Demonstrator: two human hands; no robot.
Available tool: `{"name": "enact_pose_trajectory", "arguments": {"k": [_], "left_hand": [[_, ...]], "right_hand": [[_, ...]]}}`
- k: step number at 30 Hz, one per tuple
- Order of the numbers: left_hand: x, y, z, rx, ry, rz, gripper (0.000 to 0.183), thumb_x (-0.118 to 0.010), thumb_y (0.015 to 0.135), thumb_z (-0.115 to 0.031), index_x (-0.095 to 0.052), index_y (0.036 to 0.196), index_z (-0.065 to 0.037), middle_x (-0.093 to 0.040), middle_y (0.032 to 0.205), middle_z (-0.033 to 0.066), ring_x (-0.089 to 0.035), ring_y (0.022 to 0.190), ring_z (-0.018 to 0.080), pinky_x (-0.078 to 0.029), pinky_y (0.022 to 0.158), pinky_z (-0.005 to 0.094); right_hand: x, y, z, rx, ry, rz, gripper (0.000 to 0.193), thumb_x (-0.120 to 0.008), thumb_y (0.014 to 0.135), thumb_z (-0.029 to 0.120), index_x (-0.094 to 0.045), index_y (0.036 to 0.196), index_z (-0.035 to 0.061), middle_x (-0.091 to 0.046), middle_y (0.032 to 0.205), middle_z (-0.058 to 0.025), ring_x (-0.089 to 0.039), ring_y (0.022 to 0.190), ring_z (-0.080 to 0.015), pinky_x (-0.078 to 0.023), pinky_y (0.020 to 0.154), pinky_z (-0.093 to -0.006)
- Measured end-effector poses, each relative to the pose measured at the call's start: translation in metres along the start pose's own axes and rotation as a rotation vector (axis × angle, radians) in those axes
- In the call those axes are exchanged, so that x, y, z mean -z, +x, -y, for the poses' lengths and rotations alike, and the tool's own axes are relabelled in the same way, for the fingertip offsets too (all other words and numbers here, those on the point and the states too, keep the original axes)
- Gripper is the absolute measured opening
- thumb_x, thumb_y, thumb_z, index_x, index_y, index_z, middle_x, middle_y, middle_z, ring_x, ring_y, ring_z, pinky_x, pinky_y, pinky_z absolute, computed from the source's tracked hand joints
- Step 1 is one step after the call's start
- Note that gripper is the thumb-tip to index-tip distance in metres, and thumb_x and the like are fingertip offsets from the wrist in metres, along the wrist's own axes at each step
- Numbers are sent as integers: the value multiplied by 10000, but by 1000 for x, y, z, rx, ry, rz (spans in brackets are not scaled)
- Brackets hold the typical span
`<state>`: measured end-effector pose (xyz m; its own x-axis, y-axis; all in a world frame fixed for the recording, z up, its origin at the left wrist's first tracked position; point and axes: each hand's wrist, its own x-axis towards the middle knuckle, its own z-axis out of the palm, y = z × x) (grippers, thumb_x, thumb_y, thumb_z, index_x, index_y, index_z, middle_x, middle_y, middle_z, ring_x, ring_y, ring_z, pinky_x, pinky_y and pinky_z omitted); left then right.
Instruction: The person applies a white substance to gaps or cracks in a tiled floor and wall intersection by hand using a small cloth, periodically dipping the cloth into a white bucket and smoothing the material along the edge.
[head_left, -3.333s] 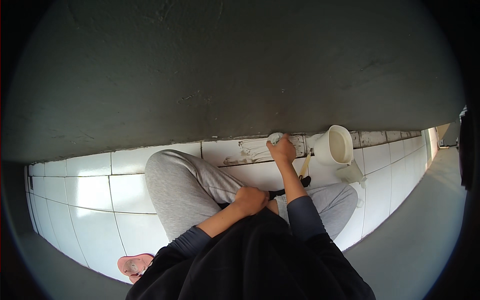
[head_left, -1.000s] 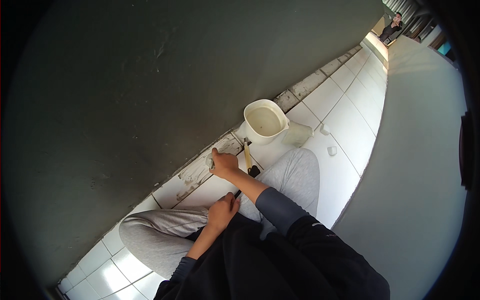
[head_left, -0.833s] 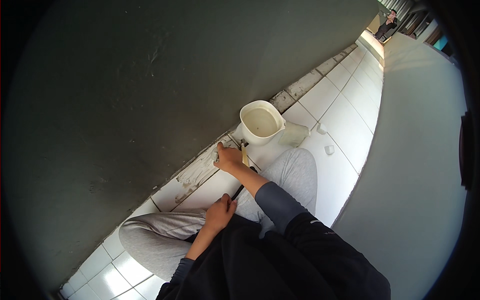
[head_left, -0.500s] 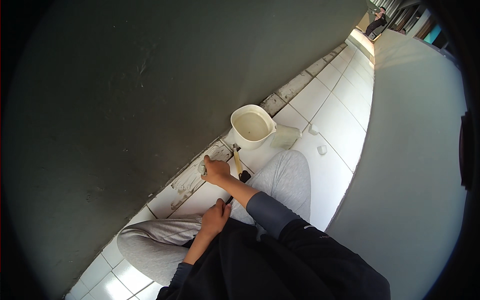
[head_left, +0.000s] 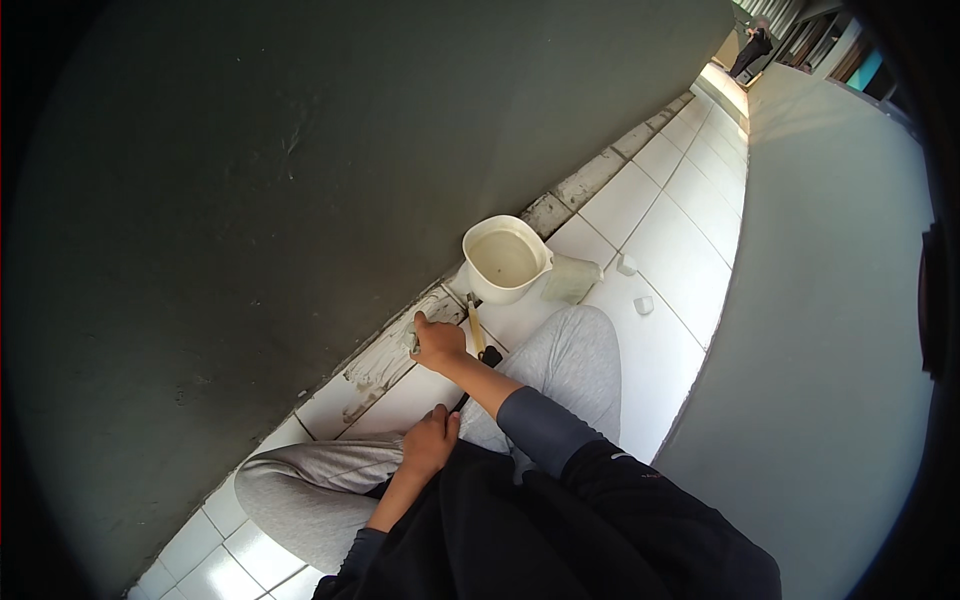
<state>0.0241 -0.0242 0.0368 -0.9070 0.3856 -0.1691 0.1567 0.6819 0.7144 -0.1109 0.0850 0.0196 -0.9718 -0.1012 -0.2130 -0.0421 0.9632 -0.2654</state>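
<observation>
My right hand (head_left: 440,342) is closed round a small pale grey-green piece (head_left: 412,340), perhaps a cloth or sponge; its kind is unclear. It presses this against the smeared grey strip of tile (head_left: 378,364) at the foot of the dark wall. My left hand (head_left: 430,440) rests curled in my lap, its fingers folded and partly hidden, so I cannot see what they may hold. Just beyond my right hand lies a tool with a yellowish handle and a black end (head_left: 476,322). Past it stands a cream, spouted tub (head_left: 500,292) holding cloudy liquid.
A pale translucent container (head_left: 573,279) lies beside the tub. Two small white blocks (head_left: 643,305) sit on the white tiles (head_left: 670,240). A dark wall (head_left: 250,200) bounds the left, a grey-green wall (head_left: 830,260) the right. Another person (head_left: 752,48) is far off.
My right hand has shifted slightly to the right along the smeared strip, still gripping the pale piece. My left hand stays in my lap. The far person has changed posture a little.
</observation>
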Motion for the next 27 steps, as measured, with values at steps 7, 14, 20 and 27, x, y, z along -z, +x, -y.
{"name": "enact_pose_trajectory", "arguments": {"k": [7, 14, 20, 27], "left_hand": [[5, -5, -7, 12, 93, -19, 312, -417, 898, -299, -494, 806, -10, -592, 723, 203, -590, 645, 368, -470, 584, 462], [24, -16, -6, -73, 109, 65, 270, -457, 876, -281, -503, 840, -17, -589, 790, 193, -590, 685, 372, -470, 619, 467], [44, -24, -17, -129, 113, 183, 220, -486, 855, -242, -493, 912, -30, -562, 890, 171, -570, 821, 352, -468, 696, 450], [53, -45, -24, -240, 180, 200, 357, -522, 771, -193, -478, 1107, -82, -505, 1025, 146, -541, 951, 333, -467, 750, 419]], "right_hand": [[16, 9, -15, -111, -16, 4, 592, -694, 664, 374, -421, 1087, 62, -633, 745, -113, -630, 714, -282, -496, 608, -393], [12, 6, -17, -136, 0, -30, 639, -690, 679, 382, -381, 1152, 82, -625, 767, -110, -624, 720, -270, -489, 607, -389], [6, 6, -12, -102, -84, -78, 683, -684, 686, 414, -356, 1222, 148, -623, 774, -101, -622, 702, -255, -481, 572, -364], [13, 0, -4, -63, -126, -68, 728, -678, 667, 509, -362, 1231, 174, -595, 839, -121, -611, 719, -278, -472, 572, -368]]}}
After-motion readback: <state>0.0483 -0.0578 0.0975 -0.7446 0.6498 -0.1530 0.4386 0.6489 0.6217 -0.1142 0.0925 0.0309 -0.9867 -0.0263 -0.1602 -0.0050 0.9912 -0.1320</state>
